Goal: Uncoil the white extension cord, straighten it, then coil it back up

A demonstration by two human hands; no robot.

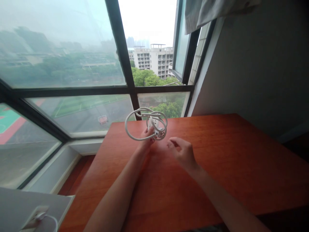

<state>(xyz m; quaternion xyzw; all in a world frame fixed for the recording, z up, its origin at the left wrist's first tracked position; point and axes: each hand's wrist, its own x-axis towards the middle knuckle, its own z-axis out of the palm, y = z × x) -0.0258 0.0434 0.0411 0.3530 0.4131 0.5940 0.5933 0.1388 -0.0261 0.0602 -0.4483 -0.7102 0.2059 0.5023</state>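
Note:
Near the far edge of the reddish wooden table, my left hand grips a white power strip. Its white cord is looped in wide coils around the strip and hangs out to the left. The coils and my fingers hide part of the strip. To the right, a short way from the coils, my right hand is held above the table. Its fingers are curled toward the thumb, and I see nothing between them.
Beyond the table stand dark-framed windows, with one pane swung open. A grey curtain hangs at the top right beside a dark wall. At the lower left, a wall socket has a white plug and cable in it.

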